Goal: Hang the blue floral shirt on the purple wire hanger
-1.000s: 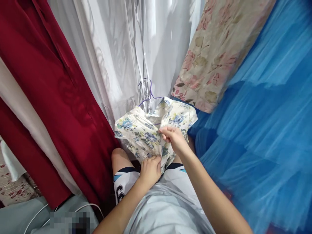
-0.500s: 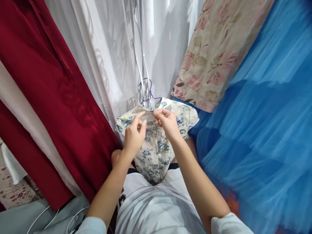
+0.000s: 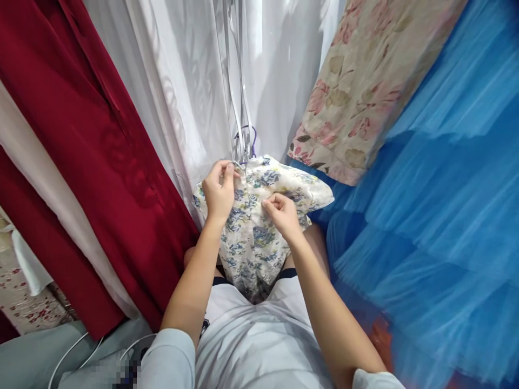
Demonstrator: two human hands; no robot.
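A small floral garment [image 3: 259, 232], cream with blue flowers, hangs on a purple hanger [image 3: 253, 145] in front of me. My left hand [image 3: 219, 189] pinches the garment's neck edge near the hanger hook. My right hand [image 3: 281, 213] is closed on the cloth a little lower, at the front of the garment. The garment's lower part drapes down over my lap between my knees. The hanger's hook is caught among white ribbon-like strips [image 3: 237, 81] that hang from above.
A dark red curtain [image 3: 81, 140] fills the left, white sheer curtains [image 3: 182, 92] hang behind the garment. A floral pillow [image 3: 365, 81] leans at the upper right over blue tulle [image 3: 438, 205]. White cables [image 3: 77, 351] lie at the lower left.
My left hand rose from the garment's lower hem to its neck. My right hand went up to the collar, then dropped a little. The garment went from spread open to closed at the front.
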